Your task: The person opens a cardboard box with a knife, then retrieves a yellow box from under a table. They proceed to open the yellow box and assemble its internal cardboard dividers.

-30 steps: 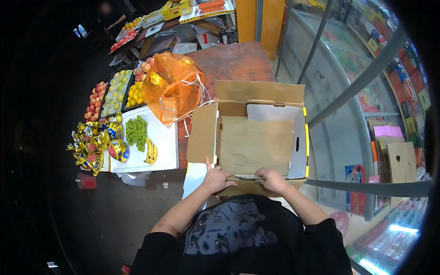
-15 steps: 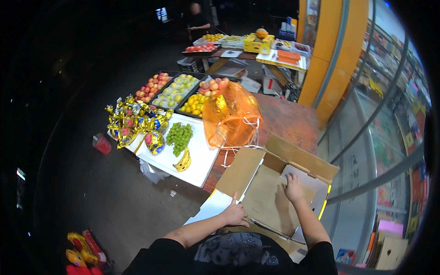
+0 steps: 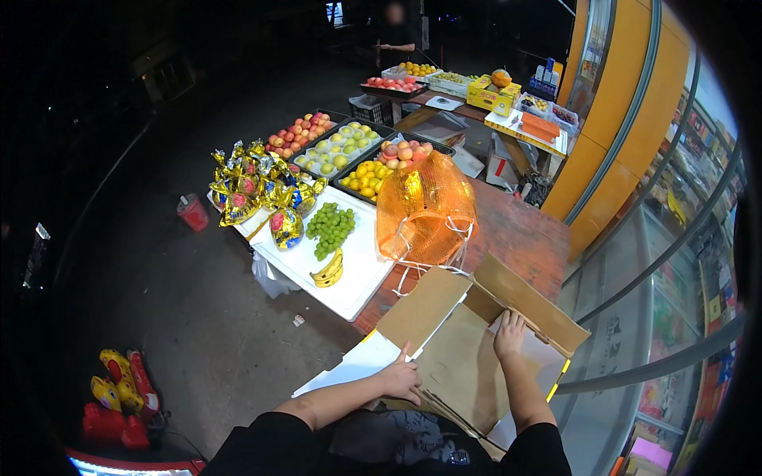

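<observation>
An open cardboard box [image 3: 456, 369], brown inside with white outer faces, sits in front of me with its flaps spread. My left hand [image 3: 399, 378] lies on its left edge, the index finger stretched out and the thumb apart. Inside the box, my right hand [image 3: 509, 335] has its fingers bent and close together at the far right corner, on the upper edge of a white inner flap [image 3: 537, 357]. Its fingertips partly hide what they touch. Just beyond the box stands an orange mesh bag [image 3: 426, 214] with white strings and gold-wrapped things showing through.
A white board [image 3: 361, 289] bears green grapes [image 3: 330, 228], bananas [image 3: 328, 270] and gold-foil bundles [image 3: 246, 186]. Fruit trays [image 3: 337, 151] stand behind on the reddish table [image 3: 516, 230]. A glass front [image 3: 635, 293] borders the right. Another person [image 3: 395, 36] stands far back.
My right hand has moved farther into the box, up to the inner flap's edge, with its fingers drawn together. The left hand stays at the left edge. The whole view has shifted.
</observation>
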